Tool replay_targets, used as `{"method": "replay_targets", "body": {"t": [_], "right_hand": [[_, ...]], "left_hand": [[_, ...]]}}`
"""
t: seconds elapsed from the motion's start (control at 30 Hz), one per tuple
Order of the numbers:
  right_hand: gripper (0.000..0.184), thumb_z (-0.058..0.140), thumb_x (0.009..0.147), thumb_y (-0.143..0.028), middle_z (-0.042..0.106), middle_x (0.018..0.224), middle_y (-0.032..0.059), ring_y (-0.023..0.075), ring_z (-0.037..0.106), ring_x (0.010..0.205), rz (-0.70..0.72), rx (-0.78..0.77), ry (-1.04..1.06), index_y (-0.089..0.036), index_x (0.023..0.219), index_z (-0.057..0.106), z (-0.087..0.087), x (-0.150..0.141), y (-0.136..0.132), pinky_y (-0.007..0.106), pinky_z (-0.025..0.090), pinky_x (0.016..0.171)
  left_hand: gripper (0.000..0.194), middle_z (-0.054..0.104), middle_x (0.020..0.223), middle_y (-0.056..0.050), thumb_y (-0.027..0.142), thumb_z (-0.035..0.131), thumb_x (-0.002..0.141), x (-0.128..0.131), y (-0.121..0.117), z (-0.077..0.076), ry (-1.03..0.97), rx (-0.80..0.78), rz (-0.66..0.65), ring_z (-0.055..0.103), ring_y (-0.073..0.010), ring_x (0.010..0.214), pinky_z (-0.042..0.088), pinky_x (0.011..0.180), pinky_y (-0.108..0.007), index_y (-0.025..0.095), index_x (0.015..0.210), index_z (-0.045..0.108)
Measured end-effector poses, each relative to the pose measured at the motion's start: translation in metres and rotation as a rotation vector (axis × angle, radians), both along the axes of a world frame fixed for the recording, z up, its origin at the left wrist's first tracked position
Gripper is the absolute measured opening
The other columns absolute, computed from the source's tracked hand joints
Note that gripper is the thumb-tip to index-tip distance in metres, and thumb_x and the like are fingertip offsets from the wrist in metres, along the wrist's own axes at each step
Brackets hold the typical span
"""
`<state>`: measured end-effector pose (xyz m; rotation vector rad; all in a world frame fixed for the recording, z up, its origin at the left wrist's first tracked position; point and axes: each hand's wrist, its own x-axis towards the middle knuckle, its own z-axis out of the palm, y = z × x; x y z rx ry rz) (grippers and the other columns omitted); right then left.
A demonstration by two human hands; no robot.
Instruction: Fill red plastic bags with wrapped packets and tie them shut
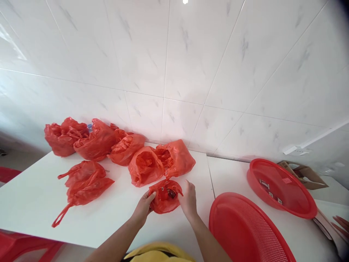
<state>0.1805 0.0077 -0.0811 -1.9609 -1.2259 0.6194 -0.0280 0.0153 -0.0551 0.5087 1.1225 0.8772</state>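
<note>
Both my hands hold a small red plastic bag on the white table. My left hand grips its left edge, fingers closed on the plastic. My right hand clasps its right side. The bag's mouth is spread and small dark and light items show inside. Just behind it lie two larger red bags, one with its mouth gaping toward me.
Several more red plastic bags lie along the tiled wall, and one sits nearer at left. Two round red trays stand at right, one near, one farther holding small items. Another person's fingertips show at the far right.
</note>
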Motion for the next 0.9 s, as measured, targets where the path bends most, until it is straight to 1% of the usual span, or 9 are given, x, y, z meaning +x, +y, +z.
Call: {"method": "replay_targets", "body": {"t": [0.1,0.17,0.23,0.3,0.37,0.53,0.67,0.83,0.9], "right_hand": [[0.063,0.059,0.062,-0.014,0.053,0.132,0.0087,0.0298,0.048,0.122,0.165,0.088,-0.066,-0.027,0.124,0.057,0.009,-0.008,0.017,0.041,0.039,0.099],[0.038,0.06,0.06,-0.016,0.063,0.118,0.0069,0.0295,0.053,0.113,0.209,0.069,0.013,-0.026,0.096,0.07,0.017,-0.008,0.029,0.04,0.04,0.094],[0.012,0.056,0.068,-0.025,0.069,0.092,0.0059,0.0257,0.06,0.093,0.195,0.042,0.102,-0.022,0.072,0.067,0.028,-0.003,0.039,0.036,0.043,0.083],[0.023,0.047,0.079,-0.035,0.068,0.079,0.0041,0.0213,0.06,0.079,0.156,0.041,0.149,-0.021,0.071,0.064,0.042,0.006,0.043,0.032,0.044,0.073],[0.028,0.042,0.083,-0.041,0.067,0.08,0.0027,0.0187,0.059,0.077,0.121,0.073,0.216,-0.022,0.078,0.061,0.06,0.017,0.042,0.029,0.044,0.07],[0.027,0.054,0.079,-0.043,0.06,0.069,-0.0007,0.0159,0.054,0.072,0.09,0.108,0.464,-0.021,0.064,0.054,0.102,0.034,0.019,0.027,0.041,0.07],[0.025,0.057,0.079,-0.044,0.063,0.079,0.0015,0.0164,0.054,0.076,0.152,0.141,0.476,-0.021,0.071,0.06,0.119,0.036,-0.001,0.027,0.042,0.071],[0.029,0.064,0.075,-0.049,0.059,0.124,0.0077,0.0216,0.055,0.102,0.109,0.174,0.477,-0.021,0.07,0.062,0.124,0.038,-0.015,0.029,0.044,0.082],[0.028,0.065,0.076,-0.05,0.059,0.129,0.0082,0.0235,0.053,0.112,0.123,0.161,0.563,-0.022,0.075,0.064,0.124,0.039,-0.017,0.031,0.042,0.088]], "left_hand": [[0.045,0.072,0.098,-0.007,0.045,0.073,0.07,0.002,-0.001,0.005,-0.001,0.03,-0.045,0.067,-0.0201,0.084,0.051,0.073,-0.029,0.019,0.106,0.064],[0.044,0.072,0.097,-0.008,0.044,0.073,0.071,0.0,0.0,0.011,0.004,0.049,-0.055,0.067,-0.0205,0.083,0.051,0.074,-0.031,0.018,0.105,0.064],[0.042,0.072,0.093,-0.007,0.045,0.072,0.071,-0.006,0.003,0.018,0.02,0.071,-0.032,0.067,-0.0202,0.079,0.051,0.073,-0.031,0.018,0.101,0.065],[0.04,0.072,0.091,-0.007,0.045,0.072,0.071,-0.015,0.007,0.027,0.038,0.095,0.016,0.067,-0.0203,0.078,0.051,0.072,-0.031,0.017,0.099,0.065],[0.039,0.072,0.091,-0.007,0.044,0.072,0.072,-0.023,0.013,0.037,0.049,0.134,0.059,0.066,-0.0209,0.081,0.051,0.073,-0.031,0.017,0.098,0.065],[0.032,0.069,0.083,-0.005,0.045,0.069,0.074,-0.033,0.025,0.058,0.157,0.263,0.073,0.062,-0.0191,0.075,0.049,0.07,-0.03,0.017,0.088,0.066],[0.028,0.063,0.067,0.0,0.045,0.067,0.073,-0.031,0.03,0.059,0.352,0.327,0.069,0.055,-0.0156,0.063,0.04,0.059,-0.025,0.017,0.076,0.066],[0.032,0.062,0.072,0.001,0.042,0.059,0.076,-0.033,0.031,0.054,0.637,0.393,0.024,0.055,-0.0173,0.069,0.041,0.061,-0.026,0.019,0.096,0.068],[0.033,0.063,0.075,0.0,0.04,0.058,0.074,-0.033,0.031,0.056,0.712,0.414,-0.013,0.056,-0.0176,0.07,0.042,0.062,-0.027,0.018,0.098,0.067]]}}
